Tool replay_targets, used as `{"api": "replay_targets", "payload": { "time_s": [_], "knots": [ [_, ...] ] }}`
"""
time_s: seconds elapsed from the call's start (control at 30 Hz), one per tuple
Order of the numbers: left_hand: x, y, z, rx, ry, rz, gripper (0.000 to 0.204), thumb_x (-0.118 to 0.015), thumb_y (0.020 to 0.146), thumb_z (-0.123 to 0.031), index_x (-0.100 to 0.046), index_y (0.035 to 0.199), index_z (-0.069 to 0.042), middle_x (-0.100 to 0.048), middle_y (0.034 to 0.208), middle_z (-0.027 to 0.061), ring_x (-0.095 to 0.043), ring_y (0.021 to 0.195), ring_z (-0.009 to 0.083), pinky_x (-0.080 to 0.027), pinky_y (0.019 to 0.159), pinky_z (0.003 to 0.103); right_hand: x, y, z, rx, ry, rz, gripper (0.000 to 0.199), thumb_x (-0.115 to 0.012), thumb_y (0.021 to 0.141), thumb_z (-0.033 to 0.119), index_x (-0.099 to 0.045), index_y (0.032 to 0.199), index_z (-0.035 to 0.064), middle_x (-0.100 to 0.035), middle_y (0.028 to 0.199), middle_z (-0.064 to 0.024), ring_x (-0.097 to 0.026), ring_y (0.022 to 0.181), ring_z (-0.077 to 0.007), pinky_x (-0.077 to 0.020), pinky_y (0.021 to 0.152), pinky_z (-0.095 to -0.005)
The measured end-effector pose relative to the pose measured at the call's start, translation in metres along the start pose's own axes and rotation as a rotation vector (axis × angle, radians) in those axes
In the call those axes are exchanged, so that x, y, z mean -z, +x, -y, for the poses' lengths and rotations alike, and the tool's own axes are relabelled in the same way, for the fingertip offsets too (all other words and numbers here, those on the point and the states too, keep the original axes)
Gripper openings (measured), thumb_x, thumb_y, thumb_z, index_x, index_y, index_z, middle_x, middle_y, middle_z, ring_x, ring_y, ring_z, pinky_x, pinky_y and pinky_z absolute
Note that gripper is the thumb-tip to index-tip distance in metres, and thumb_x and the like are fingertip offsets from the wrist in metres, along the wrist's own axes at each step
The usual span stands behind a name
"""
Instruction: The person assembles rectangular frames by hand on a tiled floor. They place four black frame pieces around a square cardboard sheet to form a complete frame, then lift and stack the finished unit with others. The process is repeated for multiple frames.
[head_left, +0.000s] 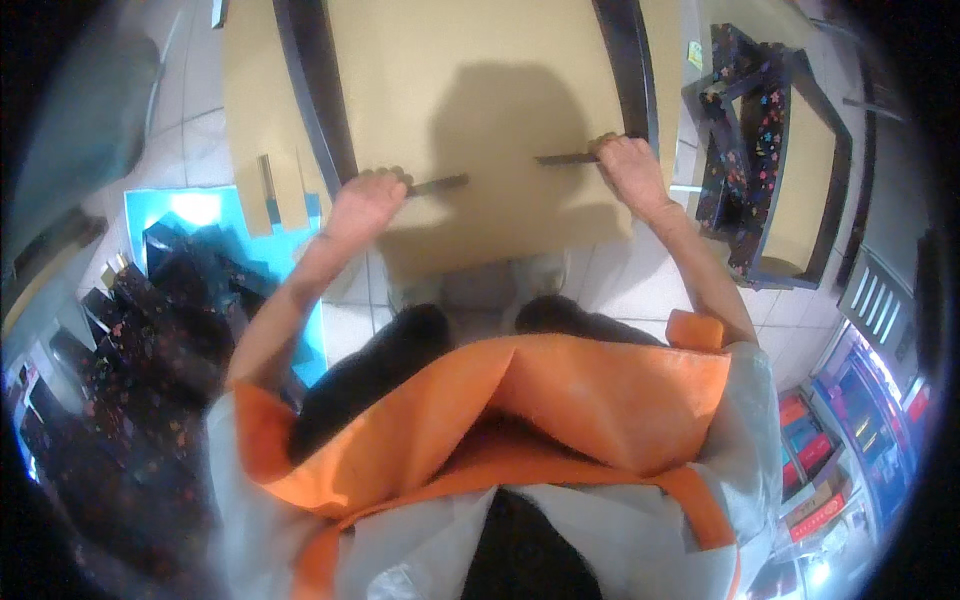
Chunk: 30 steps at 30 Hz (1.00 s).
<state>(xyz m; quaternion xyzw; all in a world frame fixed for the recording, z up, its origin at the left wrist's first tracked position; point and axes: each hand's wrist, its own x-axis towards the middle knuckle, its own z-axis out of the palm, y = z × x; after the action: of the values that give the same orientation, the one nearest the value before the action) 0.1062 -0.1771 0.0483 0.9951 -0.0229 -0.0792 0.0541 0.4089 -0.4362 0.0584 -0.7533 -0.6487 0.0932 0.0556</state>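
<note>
A large tan cardboard sheet [480,110] stands in front of me, edged left and right by dark strips. My left hand [365,200] is closed on a thin dark strip [440,184] that lies across the sheet's lower left. My right hand [628,165] grips a second dark strip [568,158] at the sheet's lower right, next to the dark right edge band [628,70]. The two strips point toward each other with a gap between them. My shadow falls on the cardboard between the hands.
Dark boxes with coloured speckles [750,120] are stacked at the right beside another tan panel [805,180]. More speckled dark pieces [150,330] and a bright blue sheet [200,210] lie on the white tiled floor at left. Shelves with coloured packages [850,430] stand far right.
</note>
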Motion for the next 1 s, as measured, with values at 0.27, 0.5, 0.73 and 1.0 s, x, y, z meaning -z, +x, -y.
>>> {"api": "replay_targets", "payload": {
  "time_s": [0.27, 0.5, 0.73, 1.0],
  "knots": [
    [0.007, 0.070, -0.035, -0.182, -0.049, 0.076, 0.069, -0.051, 0.075, -0.008, -0.023, 0.135, -0.025, -0.047, 0.078, 0.0077, -0.057, 0.059, 0.0222, -0.049, 0.049, 0.031, 0.004, 0.018, -0.004, 0.280, -0.182, 0.098, 0.018, -0.048, 0.074, 0.011, -0.051, 0.091, 0.0069, -0.051, 0.087, -0.0067, -0.051, 0.088, -0.0207, -0.0403, 0.077, -0.0316],
    [0.007, 0.085, -0.043, -0.188, -0.257, 0.059, 0.070, -0.041, 0.080, -0.005, -0.018, 0.135, -0.043, -0.045, 0.076, 0.0109, -0.051, 0.045, 0.0215, -0.046, 0.041, 0.031, 0.011, 0.033, 0.010, 0.357, -0.029, 0.268, 0.012, -0.047, 0.074, 0.013, -0.050, 0.085, 0.0073, -0.051, 0.079, -0.0080, -0.053, 0.081, -0.0223, -0.0418, 0.073, -0.0321],
    [0.010, 0.096, -0.052, -0.160, -0.212, 0.142, 0.067, -0.037, 0.083, -0.006, -0.018, 0.133, -0.046, -0.047, 0.078, 0.0133, -0.054, 0.050, 0.0253, -0.047, 0.045, 0.032, 0.008, 0.031, 0.014, 0.387, 0.019, 0.242, 0.009, -0.047, 0.074, 0.014, -0.048, 0.081, 0.0087, -0.051, 0.077, -0.0066, -0.053, 0.078, -0.0213, -0.0418, 0.072, -0.0347],
    [0.021, 0.099, -0.053, -0.046, -0.331, 0.255, 0.068, -0.037, 0.083, -0.005, -0.020, 0.131, -0.050, -0.052, 0.083, 0.0167, -0.060, 0.058, 0.0295, -0.050, 0.050, 0.035, 0.029, -0.006, 0.035, -0.238, 0.259, -0.305, 0.020, -0.060, 0.076, 0.019, -0.052, 0.086, 0.0048, -0.053, 0.085, -0.0099, -0.052, 0.082, -0.0243, -0.0412, 0.077, -0.0351]
  ]
}}
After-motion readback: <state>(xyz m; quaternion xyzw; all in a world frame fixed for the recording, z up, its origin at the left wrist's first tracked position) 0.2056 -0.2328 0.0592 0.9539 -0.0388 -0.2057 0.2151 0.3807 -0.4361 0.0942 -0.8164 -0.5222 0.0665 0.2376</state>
